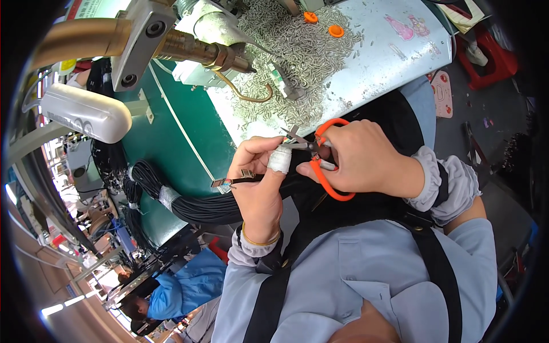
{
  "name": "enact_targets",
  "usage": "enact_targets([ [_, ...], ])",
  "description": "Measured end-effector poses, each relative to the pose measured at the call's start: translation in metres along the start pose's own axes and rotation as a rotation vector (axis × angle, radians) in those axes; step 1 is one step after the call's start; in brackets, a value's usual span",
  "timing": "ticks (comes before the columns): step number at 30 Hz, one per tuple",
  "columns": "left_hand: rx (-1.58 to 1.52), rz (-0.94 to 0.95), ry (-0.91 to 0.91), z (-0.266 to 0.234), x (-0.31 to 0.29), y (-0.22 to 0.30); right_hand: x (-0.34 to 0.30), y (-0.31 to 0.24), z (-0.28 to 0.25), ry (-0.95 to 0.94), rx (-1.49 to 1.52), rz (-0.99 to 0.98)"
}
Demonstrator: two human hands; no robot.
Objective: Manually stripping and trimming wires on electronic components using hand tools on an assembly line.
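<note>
My right hand [369, 157] grips orange-handled scissors [313, 147], with fingers through the loops and the blades pointing left. The blades are slightly apart at the tip of my left hand's thumb. Pinched between the thumb and forefinger of my left hand [257, 183] is a cable end with thin coloured wires [287, 139], right by the blades. White tape [279, 159] wraps the left thumb. A black cable with a metal connector [219, 183] pokes out beside the left palm, and another small metal piece [247, 173] shows between the fingers. How these join is hidden.
A heap of small metal pieces [309, 63] covers the white tabletop, with orange round caps [336, 31] among them. A machine nozzle [229, 57] juts in from upper left. Bundled black cables [206, 210] lie along the green table [171, 126]. A red stool [492, 63] stands at right.
</note>
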State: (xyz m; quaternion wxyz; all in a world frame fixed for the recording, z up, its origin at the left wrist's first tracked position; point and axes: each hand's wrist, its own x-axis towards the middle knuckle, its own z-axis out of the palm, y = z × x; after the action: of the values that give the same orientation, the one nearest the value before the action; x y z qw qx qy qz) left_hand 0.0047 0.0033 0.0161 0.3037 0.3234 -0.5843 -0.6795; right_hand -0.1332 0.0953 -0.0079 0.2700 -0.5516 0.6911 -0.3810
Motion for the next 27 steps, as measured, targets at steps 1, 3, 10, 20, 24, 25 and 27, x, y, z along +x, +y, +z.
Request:
enact_targets([
  [1,0.001,-0.001,-0.001,-0.001,0.001,0.0,-0.001,0.001,0.003,0.01,-0.019,0.002],
  [3,-0.016,-0.106,0.005,-0.004,0.005,0.0,-0.001,0.004,0.008,0.03,-0.056,0.006],
  [10,-0.375,-0.377,-0.188,-0.019,0.055,-0.007,0.009,0.01,-0.002,-0.019,0.632,0.245],
  [20,-0.295,-0.439,-0.2,-0.024,0.094,-0.004,0.073,0.013,-0.013,0.164,0.596,0.198],
  [24,-0.252,-0.425,-0.194,-0.026,0.095,-0.004,0.076,0.013,-0.014,0.143,0.628,0.23],
  [25,-0.253,-0.426,-0.193,-0.026,0.095,-0.004,0.076,0.014,-0.013,0.128,0.653,0.242],
  [27,-0.25,-0.395,-0.21,-0.026,0.095,-0.003,0.076,0.015,-0.013,0.1,0.705,0.264],
])
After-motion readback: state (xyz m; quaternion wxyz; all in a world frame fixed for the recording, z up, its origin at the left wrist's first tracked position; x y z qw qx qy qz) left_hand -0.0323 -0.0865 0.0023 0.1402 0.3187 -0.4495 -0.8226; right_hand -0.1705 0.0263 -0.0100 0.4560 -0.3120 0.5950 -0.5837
